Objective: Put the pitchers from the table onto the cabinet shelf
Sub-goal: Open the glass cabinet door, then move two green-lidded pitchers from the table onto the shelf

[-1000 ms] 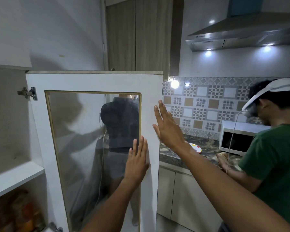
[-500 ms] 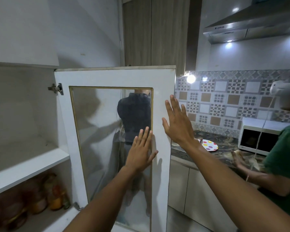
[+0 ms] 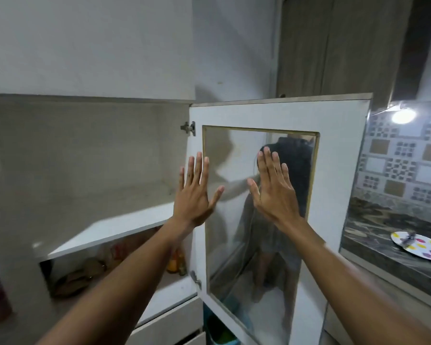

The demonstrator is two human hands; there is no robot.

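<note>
**At the cabinet, no pitchers in view**

Ahead of my grips: left hand (image 3: pixel 193 196) and right hand (image 3: pixel 275 192) both spread flat, holding nothing, in front of the open cabinet door (image 3: pixel 339 170). Upper shelf (image 3: pixel 110 229) lies left of the left hand, nearer it. Pitchers and bench not visible.

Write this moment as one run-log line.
left hand: open, empty | right hand: open, empty | cabinet door: open | upper shelf: no pitchers
</note>
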